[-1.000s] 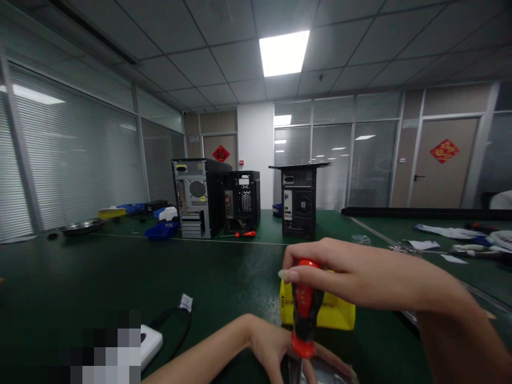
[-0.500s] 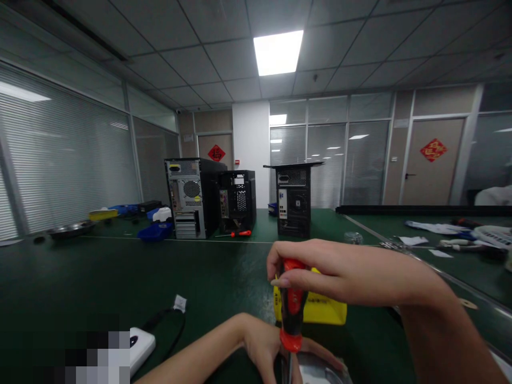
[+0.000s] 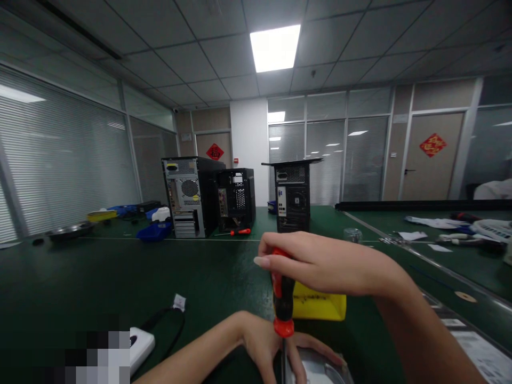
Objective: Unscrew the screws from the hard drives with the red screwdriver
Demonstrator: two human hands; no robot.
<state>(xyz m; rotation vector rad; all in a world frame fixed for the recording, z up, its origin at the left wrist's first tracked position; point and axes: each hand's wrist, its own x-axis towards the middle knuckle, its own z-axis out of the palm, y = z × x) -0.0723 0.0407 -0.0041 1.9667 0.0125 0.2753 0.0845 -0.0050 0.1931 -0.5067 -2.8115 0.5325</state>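
Note:
My right hand grips the red and black handle of a screwdriver from above. The screwdriver stands nearly upright, its shaft pointing down, and its tip lies below the picture's edge. Beneath it, my left hand spreads its fingers around a silvery metal device and holds it, with the shaft passing close to these fingers. Only the device's upper part shows, so its kind is unclear. Just behind both hands sits a yellow bin, partly covered by my right hand.
Computer cases stand farther back, with another screwdriver beside them. A blue bin and a metal bowl lie left. A white power strip is near my left forearm. Pliers and papers lie right.
My right hand and the screwdriver have shifted up and left, and more of the shaft shows. The screwdriver's handle has turned. My left hand stays on the device.

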